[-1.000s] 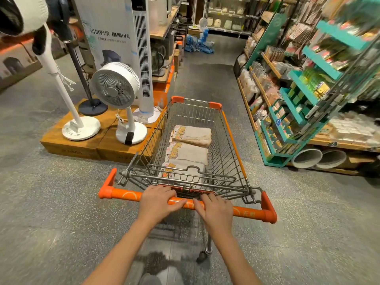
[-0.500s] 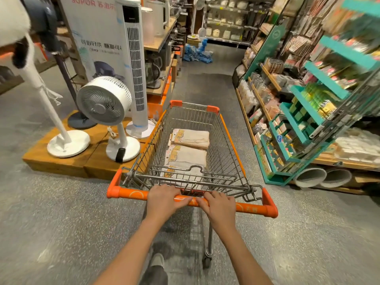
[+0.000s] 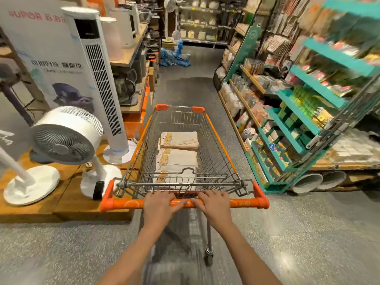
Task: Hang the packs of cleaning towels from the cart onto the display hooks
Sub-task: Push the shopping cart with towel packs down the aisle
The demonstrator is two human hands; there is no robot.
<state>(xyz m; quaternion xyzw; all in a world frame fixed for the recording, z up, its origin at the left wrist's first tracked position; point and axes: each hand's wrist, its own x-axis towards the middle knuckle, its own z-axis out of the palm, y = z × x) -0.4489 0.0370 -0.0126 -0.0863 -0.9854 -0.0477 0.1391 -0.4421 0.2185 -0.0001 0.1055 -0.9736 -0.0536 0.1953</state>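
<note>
A wire shopping cart [image 3: 218,140] with an orange handle [image 3: 244,203] stands in front of me in a shop aisle. Beige packs of cleaning towels [image 3: 178,139] lie flat in a row on its floor; the nearest one is partly hidden behind the folded child seat. My left hand [image 3: 159,204] and my right hand [image 3: 213,204] both grip the middle of the handle, side by side, fingers curled over the bar. No display hooks can be made out clearly.
On the left, a wooden platform [image 3: 61,204] holds white fans [image 3: 65,140] and a tower fan [image 3: 98,79], close to the cart's left side. Teal shelving [image 3: 304,120] with goods lines the right. The grey aisle floor [image 3: 191,89] runs ahead to blue items [image 3: 174,56].
The cart and I have rolled forward along the aisle; the fan platform has slid back to my left and the teal shelving has come closer. Both hands stay on the handle.
</note>
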